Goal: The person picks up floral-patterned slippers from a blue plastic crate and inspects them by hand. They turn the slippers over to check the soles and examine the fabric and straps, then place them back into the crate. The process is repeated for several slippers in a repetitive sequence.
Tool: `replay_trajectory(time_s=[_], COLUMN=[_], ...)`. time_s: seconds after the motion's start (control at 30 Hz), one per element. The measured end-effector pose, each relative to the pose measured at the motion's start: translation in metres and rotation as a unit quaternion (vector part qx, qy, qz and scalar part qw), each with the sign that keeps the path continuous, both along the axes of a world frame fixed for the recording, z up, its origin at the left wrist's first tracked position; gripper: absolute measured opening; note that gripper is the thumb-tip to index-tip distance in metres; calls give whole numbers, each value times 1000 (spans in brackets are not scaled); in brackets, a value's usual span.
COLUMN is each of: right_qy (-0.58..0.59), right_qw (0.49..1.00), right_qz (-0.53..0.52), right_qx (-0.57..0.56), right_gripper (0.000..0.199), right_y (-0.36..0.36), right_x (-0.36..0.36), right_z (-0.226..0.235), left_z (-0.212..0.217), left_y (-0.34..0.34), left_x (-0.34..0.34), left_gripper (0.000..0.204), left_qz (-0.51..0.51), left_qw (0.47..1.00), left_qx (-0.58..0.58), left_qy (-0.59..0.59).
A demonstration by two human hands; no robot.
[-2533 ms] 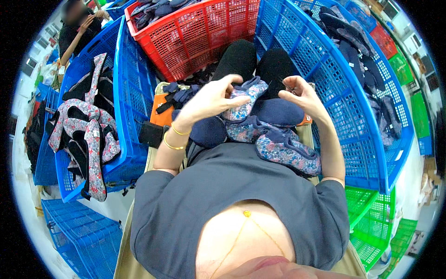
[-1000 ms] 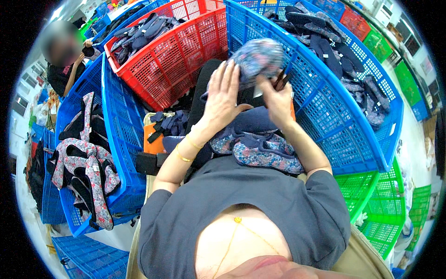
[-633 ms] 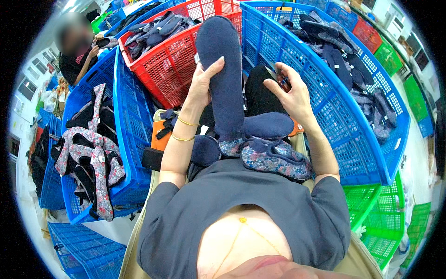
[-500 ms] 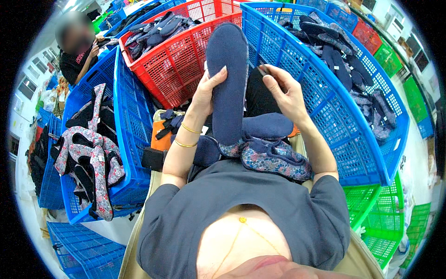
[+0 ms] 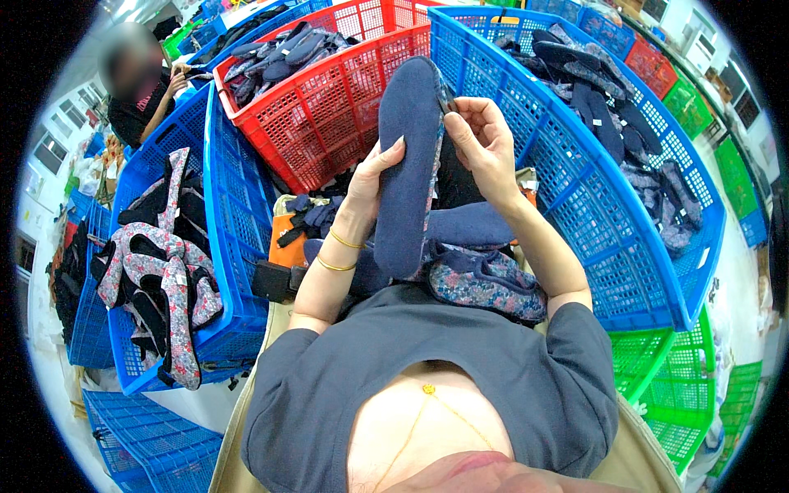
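My left hand [image 5: 372, 182] is closed round a navy slipper [image 5: 404, 164] with a floral side, thumb on its plain navy face, sole end up. At the slipper's upper right edge, my right hand [image 5: 485, 146] pinches a small dark, thin tool [image 5: 449, 105] whose exact kind I cannot make out. On my lap lie a floral slipper [image 5: 486, 283] and another navy slipper [image 5: 468, 227], both partly hidden by the held one and by each other.
A red crate [image 5: 316, 123] of slippers stands ahead. Blue crates flank me, one [image 5: 238, 246] at left with floral pieces [image 5: 160, 271], one [image 5: 567, 189] at right with navy slippers [image 5: 588, 107]. Green crates [image 5: 657, 378] stand lower right. Another person [image 5: 136, 90] works at far left.
The slipper has come down slightly and turned, showing more of its floral side. My right hand has moved left and up with the dark tool to the slipper's edge.
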State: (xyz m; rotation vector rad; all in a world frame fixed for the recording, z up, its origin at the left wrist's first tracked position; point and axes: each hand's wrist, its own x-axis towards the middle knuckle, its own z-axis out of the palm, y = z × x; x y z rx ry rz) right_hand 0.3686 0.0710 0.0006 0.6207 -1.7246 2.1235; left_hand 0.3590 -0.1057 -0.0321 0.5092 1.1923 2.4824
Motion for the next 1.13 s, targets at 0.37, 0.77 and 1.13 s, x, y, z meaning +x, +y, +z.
replay_trajectory(time_s=[0.37,0.77,1.13], right_qy=[-68,-221,-198], right_qw=[994,973,816], right_qz=[23,5,-5], right_qx=[-78,64,543], right_gripper=[21,33,71], right_y=[38,115,141], right_x=[-17,0,0], right_z=[8,-57,-115], left_z=[-4,89,-70], left_y=[-12,-105,-71], left_x=[-10,-282,-171], left_gripper=[47,19,27], left_qz=[-76,290,161], left_qw=[997,946,987], left_qx=[21,101,-23], left_qy=[-22,104,-16])
